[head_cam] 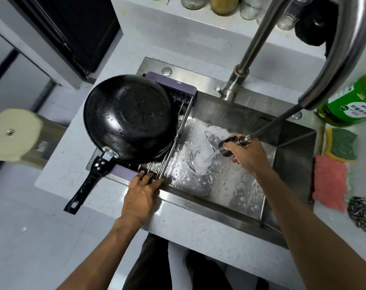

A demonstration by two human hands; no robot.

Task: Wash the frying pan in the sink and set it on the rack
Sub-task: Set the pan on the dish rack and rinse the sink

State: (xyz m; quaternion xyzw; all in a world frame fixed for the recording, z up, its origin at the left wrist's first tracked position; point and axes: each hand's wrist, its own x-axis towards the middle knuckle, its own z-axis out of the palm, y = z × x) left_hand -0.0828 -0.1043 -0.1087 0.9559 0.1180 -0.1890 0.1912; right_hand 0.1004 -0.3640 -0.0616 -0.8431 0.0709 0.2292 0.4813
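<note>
The black frying pan lies upside down on the rack over the sink's left end. The left hand rests straight fingers on the rack's near rail, while the right hand grips the pull-out spray head, spraying the drain.

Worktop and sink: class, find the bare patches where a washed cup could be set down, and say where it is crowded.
Bare: the worktop in front of the frying pan, and the strip behind the sink below the jar shelf. Crowded: the rack under the pan, and the sink's right edge with green bottle, sponge and cloth.
</note>
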